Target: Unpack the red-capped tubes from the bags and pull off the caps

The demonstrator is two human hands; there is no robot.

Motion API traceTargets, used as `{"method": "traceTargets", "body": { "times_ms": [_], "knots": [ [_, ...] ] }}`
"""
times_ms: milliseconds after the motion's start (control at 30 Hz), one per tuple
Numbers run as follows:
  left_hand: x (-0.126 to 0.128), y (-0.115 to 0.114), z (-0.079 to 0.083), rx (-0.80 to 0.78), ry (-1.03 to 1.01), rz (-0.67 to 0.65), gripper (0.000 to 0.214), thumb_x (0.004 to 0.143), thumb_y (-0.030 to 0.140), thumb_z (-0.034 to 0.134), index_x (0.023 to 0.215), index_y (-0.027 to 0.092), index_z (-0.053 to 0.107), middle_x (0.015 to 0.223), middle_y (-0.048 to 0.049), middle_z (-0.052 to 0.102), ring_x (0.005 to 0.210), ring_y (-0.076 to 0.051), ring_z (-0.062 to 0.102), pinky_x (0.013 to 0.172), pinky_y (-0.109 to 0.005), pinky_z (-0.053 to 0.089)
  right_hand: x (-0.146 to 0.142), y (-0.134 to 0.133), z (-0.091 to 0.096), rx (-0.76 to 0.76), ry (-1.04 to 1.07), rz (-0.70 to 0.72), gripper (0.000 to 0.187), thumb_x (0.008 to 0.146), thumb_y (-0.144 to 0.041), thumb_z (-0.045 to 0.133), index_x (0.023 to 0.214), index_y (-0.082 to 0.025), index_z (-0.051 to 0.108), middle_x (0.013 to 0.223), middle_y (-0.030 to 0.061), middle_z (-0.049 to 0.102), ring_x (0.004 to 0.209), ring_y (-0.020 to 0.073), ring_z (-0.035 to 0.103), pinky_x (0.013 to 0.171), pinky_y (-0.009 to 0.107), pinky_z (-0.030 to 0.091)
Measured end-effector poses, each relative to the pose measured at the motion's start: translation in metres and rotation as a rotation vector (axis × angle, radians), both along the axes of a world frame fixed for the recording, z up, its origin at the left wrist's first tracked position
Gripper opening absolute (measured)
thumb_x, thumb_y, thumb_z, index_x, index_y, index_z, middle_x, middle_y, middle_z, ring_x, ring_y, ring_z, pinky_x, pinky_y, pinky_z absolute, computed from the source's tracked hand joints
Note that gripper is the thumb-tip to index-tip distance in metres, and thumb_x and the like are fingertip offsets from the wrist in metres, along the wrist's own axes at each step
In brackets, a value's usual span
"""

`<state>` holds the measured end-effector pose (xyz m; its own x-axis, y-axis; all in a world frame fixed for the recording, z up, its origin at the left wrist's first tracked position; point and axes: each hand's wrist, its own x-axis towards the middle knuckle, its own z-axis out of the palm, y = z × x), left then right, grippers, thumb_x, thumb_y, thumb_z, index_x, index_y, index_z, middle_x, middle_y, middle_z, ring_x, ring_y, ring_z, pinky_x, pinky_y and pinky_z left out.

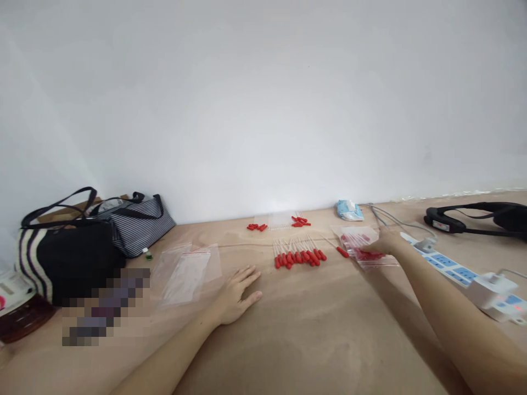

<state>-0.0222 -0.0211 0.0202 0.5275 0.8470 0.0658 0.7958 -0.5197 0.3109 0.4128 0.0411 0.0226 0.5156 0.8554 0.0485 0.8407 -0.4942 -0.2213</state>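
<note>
My left hand [235, 294] lies flat on the tan table [296, 340] with fingers spread, holding nothing, just right of several empty clear zip bags [187, 272]. My right hand [382, 242] reaches far forward and rests on a clear zip bag filled with red-tipped droppers [364, 248]; its fingers are mostly hidden behind the back of the hand. A row of several loose red-bulbed droppers [300, 254] lies between the hands. One single dropper [336, 247] sits beside the filled bag. More droppers [300, 221] and loose red bulbs [257, 226] lie near the wall.
A black bag [68, 258] and a striped bag [138, 222] stand at the left. A white and blue power strip [453, 269] with a plugged adapter [492, 288] runs along the right. A black headset [477, 216] and a tissue pack [349, 209] lie at the back.
</note>
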Motion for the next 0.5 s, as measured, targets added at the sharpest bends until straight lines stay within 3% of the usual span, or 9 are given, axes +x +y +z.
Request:
{"method": "traceTargets", "body": {
  "times_ms": [67, 133, 233, 300, 433, 500],
  "knots": [
    [0.0, 0.0, 0.0, 0.007, 0.005, -0.002, 0.053, 0.081, 0.05, 0.04, 0.127, 0.023, 0.04, 0.137, -0.0079, 0.032, 0.127, -0.023, 0.026, 0.105, -0.044, 0.019, 0.001, 0.0, 0.002, -0.021, 0.022, 0.014, 0.076, 0.041, -0.051, 0.073, 0.101, -0.006, 0.056, 0.092, 0.0195, 0.06, 0.088, 0.0313, 0.056, 0.064, 0.035, 0.045],
    [0.0, 0.001, -0.001, 0.011, 0.014, -0.003, 0.053, 0.082, 0.049, 0.04, 0.127, 0.022, 0.039, 0.138, -0.0083, 0.031, 0.128, -0.023, 0.026, 0.105, -0.044, 0.019, 0.0, -0.001, 0.004, -0.008, 0.065, 0.086, 0.058, 0.041, -0.047, 0.074, 0.085, -0.011, 0.061, 0.074, 0.0129, 0.062, 0.075, 0.0274, 0.059, 0.058, 0.032, 0.044],
    [-0.001, 0.002, -0.003, 0.011, 0.007, -0.006, 0.052, 0.082, 0.048, 0.04, 0.127, 0.023, 0.04, 0.137, -0.0081, 0.032, 0.127, -0.023, 0.026, 0.105, -0.045, 0.019, -0.002, -0.004, 0.01, 0.02, 0.115, 0.174, 0.031, 0.05, -0.043, 0.069, 0.063, -0.017, 0.061, 0.052, 0.0044, 0.058, 0.058, 0.0207, 0.058, 0.05, 0.028, 0.041],
    [-0.001, 0.002, -0.004, 0.015, -0.019, -0.009, 0.051, 0.081, 0.048, 0.041, 0.126, 0.024, 0.041, 0.137, -0.0074, 0.034, 0.127, -0.024, 0.027, 0.104, -0.045, 0.021, -0.005, -0.007, 0.018, 0.055, 0.159, 0.22, 0.025, 0.056, -0.042, 0.064, 0.054, -0.018, 0.058, 0.045, 0.0025, 0.054, 0.052, 0.0176, 0.055, 0.048, 0.026, 0.039],
    [-0.001, 0.0, -0.004, 0.024, -0.1, 0.029, 0.049, 0.081, 0.046, 0.043, 0.125, 0.024, 0.042, 0.135, -0.0073, 0.036, 0.124, -0.024, 0.032, 0.102, -0.043, 0.026, -0.028, -0.022, 0.047, 0.225, 0.38, 0.369, 0.025, 0.062, -0.039, 0.061, 0.056, -0.015, 0.058, 0.05, 0.0029, 0.057, 0.051, 0.0142, 0.053, 0.048, 0.023, 0.038],
    [-0.001, 0.001, -0.005, 0.053, -0.182, 0.075, 0.048, 0.083, 0.044, 0.04, 0.126, 0.022, 0.04, 0.133, -0.008, 0.04, 0.123, -0.022, 0.034, 0.102, -0.041, 0.027, -0.056, -0.031, 0.059, 0.286, 0.532, 0.545, 0.024, 0.063, -0.039, 0.061, 0.065, -0.015, 0.06, 0.059, 0.0023, 0.06, 0.055, 0.0128, 0.054, 0.051, 0.022, 0.04]
  ]
}}
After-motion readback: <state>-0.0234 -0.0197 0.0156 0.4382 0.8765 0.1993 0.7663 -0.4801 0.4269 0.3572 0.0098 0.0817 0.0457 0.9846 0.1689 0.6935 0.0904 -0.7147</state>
